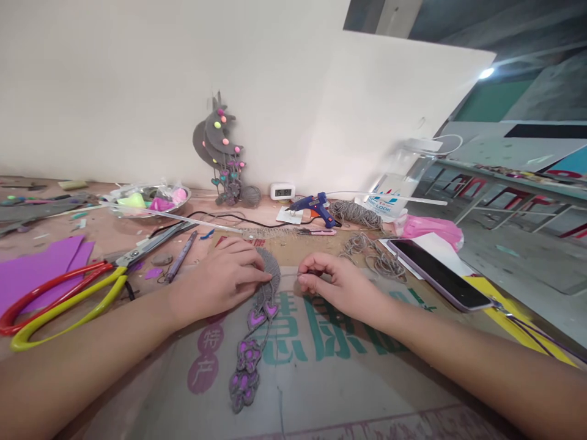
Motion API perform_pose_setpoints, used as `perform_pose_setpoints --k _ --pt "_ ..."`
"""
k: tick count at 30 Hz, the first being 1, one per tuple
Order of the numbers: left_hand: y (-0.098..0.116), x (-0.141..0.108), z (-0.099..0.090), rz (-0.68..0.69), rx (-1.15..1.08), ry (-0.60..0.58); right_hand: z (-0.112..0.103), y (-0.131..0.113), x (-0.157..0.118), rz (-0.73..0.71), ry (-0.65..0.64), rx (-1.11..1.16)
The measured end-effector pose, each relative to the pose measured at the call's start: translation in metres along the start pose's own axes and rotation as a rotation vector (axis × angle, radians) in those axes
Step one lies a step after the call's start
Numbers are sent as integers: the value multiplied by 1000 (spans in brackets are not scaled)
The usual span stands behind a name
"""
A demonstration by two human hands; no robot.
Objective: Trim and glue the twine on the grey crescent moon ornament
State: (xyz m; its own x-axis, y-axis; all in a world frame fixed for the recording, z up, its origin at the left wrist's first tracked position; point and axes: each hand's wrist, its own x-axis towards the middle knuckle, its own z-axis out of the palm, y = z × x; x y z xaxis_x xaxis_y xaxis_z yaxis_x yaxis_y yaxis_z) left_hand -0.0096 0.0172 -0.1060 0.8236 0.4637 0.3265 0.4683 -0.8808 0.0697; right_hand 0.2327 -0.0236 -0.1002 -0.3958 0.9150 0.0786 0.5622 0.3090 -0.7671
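Note:
A grey yarn-wrapped crescent (271, 269) lies on the printed cardboard sheet (321, 379). Strands with purple hearts and grey-and-purple flowers (245, 370) trail from it toward me. My left hand (229, 275) rests over the crescent's left side, its index fingertip pressing on the yarn; its other fingers are bent. To the right, my right hand (328, 281) pinches a thin grey strand that runs to the crescent.
Big scissors (114, 269) and purple sheets (41, 269) are at left. Behind stand a finished crescent hanging (220, 146), a foil bowl (158, 201), a timer (282, 191) and a blue glue gun (316, 208). Grey yarn (376, 256), a phone (438, 275) and a plastic jug (403, 171) are at right.

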Motion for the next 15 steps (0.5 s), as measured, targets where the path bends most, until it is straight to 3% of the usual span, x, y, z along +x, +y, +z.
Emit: perform_pose_setpoints --k 3,7,15 --pt "1 0 0 -29 -5 41 2 -2 -3 -103 15 -134" --pt "4 -1 -1 -30 52 82 4 -3 -4 -289 -71 -286" --pt "6 -2 -1 47 192 85 5 -3 -3 -354 -125 -437"
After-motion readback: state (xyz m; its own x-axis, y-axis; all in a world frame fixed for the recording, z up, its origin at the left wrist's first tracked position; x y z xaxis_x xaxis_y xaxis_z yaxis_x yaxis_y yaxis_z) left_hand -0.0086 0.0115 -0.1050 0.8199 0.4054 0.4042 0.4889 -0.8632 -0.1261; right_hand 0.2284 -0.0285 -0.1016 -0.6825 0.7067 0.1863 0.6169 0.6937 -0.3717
